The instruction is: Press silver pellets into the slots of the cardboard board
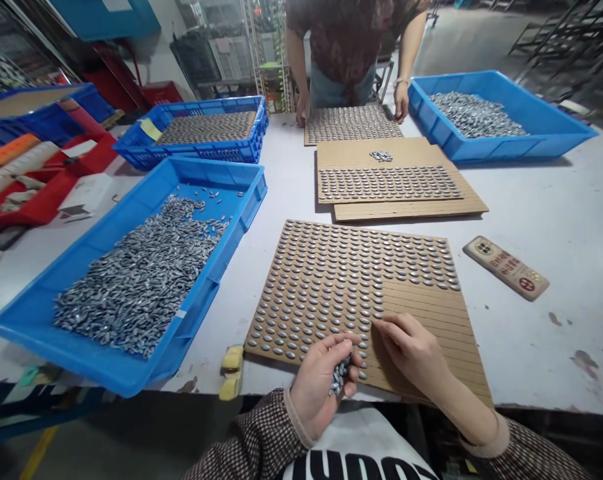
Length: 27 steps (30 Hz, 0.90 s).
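My left hand (326, 380) is cupped around a handful of small grey metal oval pieces (339, 377), above the near edge of a brown corrugated cardboard sheet (426, 320). Rows of the same ovals (326, 273) cover the sheet's left and far parts, while bare ruled cardboard shows at the near right. Over that bare part, my right hand (414, 350) has its thumb and fingers pinched together beside the end of a row. Whatever lies between those fingertips is hidden. To the left, a blue tray (254, 193) holds a heap of loose ovals (146, 273).
A co-worker's hands (401, 101) hold another filled sheet (354, 127) across the table. More cardboard (411, 212) lies between us. A second blue tray (521, 143) stands far right, a blue crate (191, 150) far left. A printed rectangular case (506, 267) and yellow tape (231, 372) flank my sheet.
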### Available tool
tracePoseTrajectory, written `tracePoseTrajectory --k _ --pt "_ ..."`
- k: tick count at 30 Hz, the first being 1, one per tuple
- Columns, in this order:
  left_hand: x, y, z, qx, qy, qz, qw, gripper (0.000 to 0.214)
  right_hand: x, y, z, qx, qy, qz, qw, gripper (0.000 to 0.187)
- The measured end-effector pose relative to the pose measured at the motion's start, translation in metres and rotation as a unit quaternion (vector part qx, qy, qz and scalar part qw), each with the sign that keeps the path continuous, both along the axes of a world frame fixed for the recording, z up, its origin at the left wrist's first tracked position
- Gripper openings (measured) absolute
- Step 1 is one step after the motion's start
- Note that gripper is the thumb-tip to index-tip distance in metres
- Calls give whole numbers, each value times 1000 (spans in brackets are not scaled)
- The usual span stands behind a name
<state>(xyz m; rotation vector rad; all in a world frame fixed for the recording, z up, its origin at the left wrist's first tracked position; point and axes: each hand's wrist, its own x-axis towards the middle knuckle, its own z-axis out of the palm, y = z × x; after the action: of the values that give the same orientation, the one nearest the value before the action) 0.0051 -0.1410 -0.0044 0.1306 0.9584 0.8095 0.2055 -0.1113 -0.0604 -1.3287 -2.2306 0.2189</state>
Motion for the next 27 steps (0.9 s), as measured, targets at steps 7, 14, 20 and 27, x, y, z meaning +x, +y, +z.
tracePoseTrajectory --k 7,14,20,27 --pt "2 -3 -3 -10 13 -8 1000 30 3 1 2 4 -30 20 999 27" --pt "5 -9 -6 18 14 -26 999 35 3 -2 5 -29 28 16 999 27" --pt "7 -11 -7 12 -10 -49 999 29 -10 -18 45 -207 188 86 956 30" --pt "11 -13 -7 -2 5 -91 996 34 -10 -24 60 -306 222 106 920 17"
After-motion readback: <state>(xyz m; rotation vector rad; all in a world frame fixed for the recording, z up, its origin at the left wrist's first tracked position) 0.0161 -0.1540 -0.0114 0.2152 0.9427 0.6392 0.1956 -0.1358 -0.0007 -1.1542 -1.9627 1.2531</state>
